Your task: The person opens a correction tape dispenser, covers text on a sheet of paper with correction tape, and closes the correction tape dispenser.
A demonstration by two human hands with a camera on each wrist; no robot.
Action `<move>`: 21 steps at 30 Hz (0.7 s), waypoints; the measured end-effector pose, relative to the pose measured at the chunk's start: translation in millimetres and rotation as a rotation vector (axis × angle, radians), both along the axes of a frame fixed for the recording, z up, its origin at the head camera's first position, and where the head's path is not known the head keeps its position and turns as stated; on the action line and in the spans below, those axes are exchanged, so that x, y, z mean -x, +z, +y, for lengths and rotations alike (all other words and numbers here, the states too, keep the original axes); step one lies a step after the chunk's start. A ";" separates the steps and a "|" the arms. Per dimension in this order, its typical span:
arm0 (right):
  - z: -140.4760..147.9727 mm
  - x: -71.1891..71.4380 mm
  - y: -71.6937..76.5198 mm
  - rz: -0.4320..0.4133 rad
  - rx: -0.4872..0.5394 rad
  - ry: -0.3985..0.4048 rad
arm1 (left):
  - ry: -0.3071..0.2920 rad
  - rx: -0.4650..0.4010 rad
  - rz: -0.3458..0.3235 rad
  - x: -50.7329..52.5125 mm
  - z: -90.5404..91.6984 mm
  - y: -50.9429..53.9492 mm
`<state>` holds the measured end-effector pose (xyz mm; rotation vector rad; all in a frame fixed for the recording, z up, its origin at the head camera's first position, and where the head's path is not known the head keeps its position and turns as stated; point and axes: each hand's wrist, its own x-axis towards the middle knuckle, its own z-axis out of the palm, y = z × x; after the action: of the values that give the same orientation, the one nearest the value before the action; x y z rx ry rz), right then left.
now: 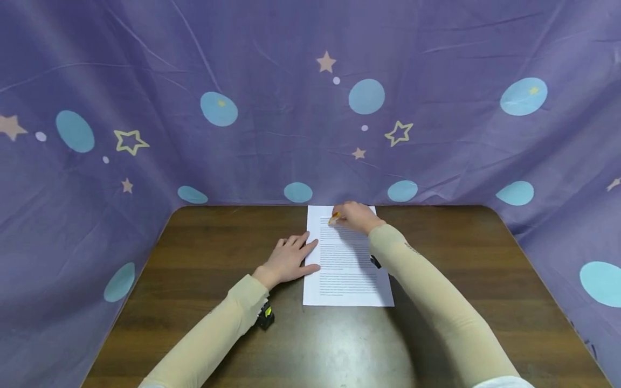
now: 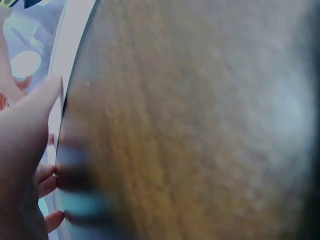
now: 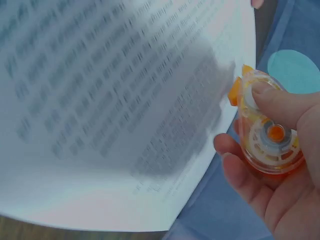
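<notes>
A printed sheet of paper (image 1: 349,291) lies flat on the wooden table, its far end at the table's back edge. My left hand (image 1: 287,260) rests with spread fingers on the sheet's left edge; in the left wrist view its thumb (image 2: 37,107) lies along the paper's rim. Over the top of the page, my right hand (image 1: 359,216) grips a correction tape (image 3: 270,127) with a clear case and orange parts. The thumb presses one side of the case while curled fingers support the other. Its orange tip (image 3: 235,92) points toward the printed lines; contact with the paper is unclear.
The brown wooden table (image 1: 208,258) has rounded back corners. A purple curtain (image 1: 271,70) with stars and blue ovals hangs behind it and along both sides. A dark camera (image 1: 265,315) is strapped at the left wrist.
</notes>
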<state>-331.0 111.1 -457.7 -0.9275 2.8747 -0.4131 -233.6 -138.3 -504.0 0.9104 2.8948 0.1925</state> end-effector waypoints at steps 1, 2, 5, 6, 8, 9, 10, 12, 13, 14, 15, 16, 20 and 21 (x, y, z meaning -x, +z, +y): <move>-1.1 -0.3 -0.1 -0.005 0.000 -0.007 | -0.003 0.015 -0.004 -0.7 -0.1 1.2; -2.2 -0.6 -0.3 -0.003 -0.004 -0.012 | -0.005 0.026 -0.007 -1.2 -0.2 2.1; -5.2 -1.0 -0.2 -0.002 -0.019 -0.031 | -0.005 0.027 -0.011 -1.3 -0.7 2.6; -6.0 -1.0 0.0 -0.001 -0.023 -0.035 | -0.004 0.014 -0.009 -0.9 -1.0 2.2; -7.4 -0.4 0.2 0.004 -0.027 -0.043 | 0.000 -0.009 -0.010 0.0 -1.7 0.2; -8.0 -0.1 0.4 0.000 -0.024 -0.048 | 0.001 -0.020 -0.010 0.6 -2.0 -1.2; -8.5 0.3 0.3 -0.005 -0.020 -0.051 | 0.000 -0.034 -0.007 1.1 -2.4 -2.9; -9.6 1.0 -0.3 -0.017 -0.007 -0.052 | -0.003 -0.046 -0.007 1.9 -3.1 -6.2; -10.1 1.3 -0.7 -0.023 -0.004 -0.052 | -0.005 -0.047 -0.009 2.1 -3.4 -7.8; -10.6 1.4 -1.1 -0.029 0.000 -0.052 | -0.008 -0.052 -0.010 2.2 -3.5 -8.8; -11.3 1.7 -1.6 -0.037 0.005 -0.052 | -0.011 -0.063 -0.009 2.1 -3.5 -9.3; -12.0 1.8 -2.2 -0.039 0.004 -0.051 | -0.014 -0.071 -0.007 2.0 -3.4 -9.7; -15.4 2.8 -1.9 -0.041 -0.005 -0.054 | -0.023 -0.091 0.003 0.5 -2.5 -5.9; -16.3 3.3 -1.3 -0.045 -0.009 -0.056 | -0.022 -0.093 0.007 -0.2 -2.1 -3.6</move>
<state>-334.3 94.9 -459.0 -0.8262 2.8648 -0.4199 -233.4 -140.3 -507.5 0.9587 2.9023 0.3246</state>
